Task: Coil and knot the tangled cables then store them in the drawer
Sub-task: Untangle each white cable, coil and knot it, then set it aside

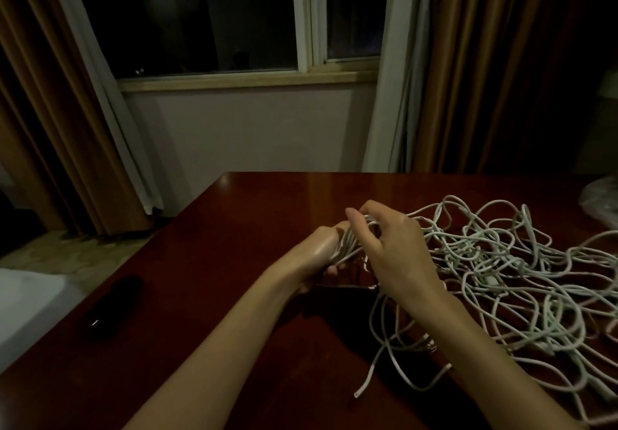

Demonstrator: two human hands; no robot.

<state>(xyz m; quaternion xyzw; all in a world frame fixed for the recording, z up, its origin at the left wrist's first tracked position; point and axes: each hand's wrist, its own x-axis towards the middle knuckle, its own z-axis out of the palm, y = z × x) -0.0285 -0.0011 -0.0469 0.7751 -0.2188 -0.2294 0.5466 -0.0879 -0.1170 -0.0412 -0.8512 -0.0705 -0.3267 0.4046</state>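
Hands (354, 249) gripping cables (351, 239), fingertips hidden

The right hand (394, 252) covers most of the small cable bundle (347, 245) held between both hands, so its loop count and any knot can't be made out. The left hand (321, 255) has its fingertips tucked under the bundle, out of sight. The loose white cable pile (521, 279) runs off the right edge. A pale plastic-looking thing (602, 202) at far right is cut off & blurry. A dark object (110, 305) on the table (207, 279) is too dim to ID. No drawer in view.
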